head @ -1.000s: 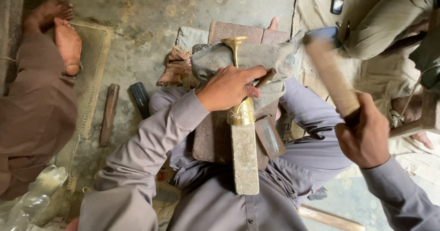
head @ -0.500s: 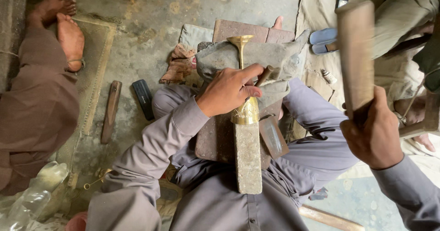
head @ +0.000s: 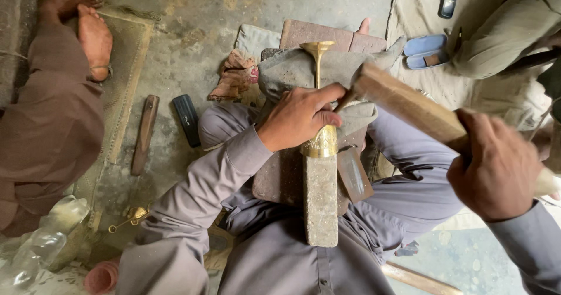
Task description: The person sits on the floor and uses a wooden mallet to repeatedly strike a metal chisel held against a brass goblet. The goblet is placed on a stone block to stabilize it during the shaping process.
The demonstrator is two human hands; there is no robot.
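Two hands at mid-work: left hand (head: 301,116) clamped on a punch over the brass piece (head: 319,96) on the block (head: 320,198), right hand (head: 497,166) fisted round the mallet (head: 409,105) just above the punch, shaping unfinished.

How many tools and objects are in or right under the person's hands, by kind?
Wooden mallet in the right hand: 1
Brass trumpet-shaped piece under the left hand: 1
Grey rectangular stone block: 1
Thin punch, mostly hidden: 1
Total: 4
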